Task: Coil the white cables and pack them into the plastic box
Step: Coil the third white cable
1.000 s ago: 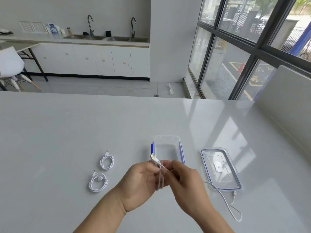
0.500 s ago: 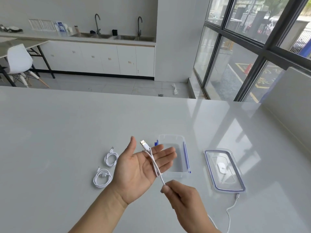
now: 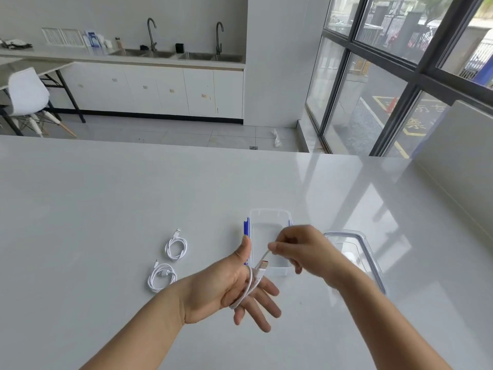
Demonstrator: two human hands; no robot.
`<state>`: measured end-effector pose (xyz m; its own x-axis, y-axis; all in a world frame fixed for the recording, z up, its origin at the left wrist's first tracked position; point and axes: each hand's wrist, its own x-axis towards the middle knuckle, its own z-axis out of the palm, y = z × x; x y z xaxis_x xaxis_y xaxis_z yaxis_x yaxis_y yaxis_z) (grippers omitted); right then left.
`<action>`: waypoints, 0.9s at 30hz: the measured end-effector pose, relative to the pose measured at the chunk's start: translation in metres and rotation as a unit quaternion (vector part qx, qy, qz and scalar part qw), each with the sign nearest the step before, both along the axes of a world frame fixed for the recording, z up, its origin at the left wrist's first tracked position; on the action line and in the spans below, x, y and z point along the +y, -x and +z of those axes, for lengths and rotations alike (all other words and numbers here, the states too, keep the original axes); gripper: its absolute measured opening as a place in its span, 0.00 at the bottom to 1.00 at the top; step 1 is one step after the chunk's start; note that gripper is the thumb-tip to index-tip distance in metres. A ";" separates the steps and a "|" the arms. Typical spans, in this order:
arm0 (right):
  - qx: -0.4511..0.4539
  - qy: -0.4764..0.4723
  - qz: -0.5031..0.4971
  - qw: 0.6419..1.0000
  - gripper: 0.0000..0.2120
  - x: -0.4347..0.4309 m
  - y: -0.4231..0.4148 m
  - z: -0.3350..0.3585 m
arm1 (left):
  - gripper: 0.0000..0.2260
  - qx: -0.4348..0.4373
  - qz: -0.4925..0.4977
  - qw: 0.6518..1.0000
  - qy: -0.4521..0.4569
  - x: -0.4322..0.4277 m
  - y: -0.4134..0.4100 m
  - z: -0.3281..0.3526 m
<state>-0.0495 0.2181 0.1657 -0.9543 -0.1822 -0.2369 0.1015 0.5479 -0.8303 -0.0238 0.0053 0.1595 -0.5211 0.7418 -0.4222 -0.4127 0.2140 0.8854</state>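
Our left hand [image 3: 229,287] was open, palm up and fingers spread, with the white cable [image 3: 249,285] looped around its fingers and the USB plug [image 3: 262,265] lying near the index finger. Our right hand [image 3: 302,251] pinched the same cable just above it, in front of the clear plastic box [image 3: 269,217] with blue latches. We saw two coiled white cables [image 3: 176,247] on the table [image 3: 106,196] to the left, and the box lid [image 3: 357,236] lying flat just right of the box.
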 end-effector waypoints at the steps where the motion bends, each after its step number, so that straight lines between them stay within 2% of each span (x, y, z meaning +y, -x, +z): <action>1: 0.015 0.005 -0.005 1.000 0.13 -0.004 0.000 0.011 | 0.51 0.010 0.004 1.000 0.024 0.001 0.000 -0.002; 3: 0.049 -0.011 0.003 0.999 0.14 -0.016 -0.007 0.028 | 0.50 0.023 0.023 0.998 0.052 0.004 0.000 -0.003; 5: 0.103 -0.074 0.005 0.992 0.14 -0.027 -0.019 0.035 | 0.49 0.041 0.035 0.996 0.068 0.007 0.003 -0.005; 7: 0.160 -0.132 -0.013 0.978 0.13 -0.036 -0.033 0.035 | 0.46 0.053 0.076 0.995 0.044 0.011 0.006 -0.005; 8: 0.178 -0.130 -0.026 0.975 0.12 -0.038 -0.039 0.033 | 0.45 0.041 0.107 0.993 0.003 0.012 0.007 -0.005; 10: 0.187 -0.070 -0.047 0.979 0.10 -0.041 -0.051 0.026 | 0.45 -0.021 0.164 0.980 -0.112 0.015 0.009 -0.004; 14: 0.218 0.017 -0.058 0.974 0.05 -0.048 -0.068 0.000 | 0.46 -0.113 0.254 0.925 -0.258 0.018 0.010 0.003; 17: 0.247 0.021 -0.065 0.967 0.14 -0.049 -0.080 -0.019 | 0.46 -0.151 0.278 0.892 -0.322 0.022 0.009 0.007; 21: 0.210 -0.002 -0.050 0.976 0.19 -0.039 -0.082 -0.044 | 0.46 -0.129 0.288 0.887 -0.337 0.022 0.011 0.007; 25: 0.132 0.013 -0.018 0.991 0.11 -0.024 -0.074 -0.060 | 0.48 -0.111 0.272 0.897 -0.330 0.022 0.012 0.006; 27: 0.097 0.026 -0.011 0.995 0.11 -0.018 -0.065 -0.063 | 0.48 -0.108 0.273 0.897 -0.330 0.023 0.011 0.005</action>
<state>0.0152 0.1999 0.1031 -0.9851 -0.1677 -0.0380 -0.0523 0.5027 -0.8629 -0.0347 0.0281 0.1645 -0.8415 0.5270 -0.1189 -0.4734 -0.6134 0.6321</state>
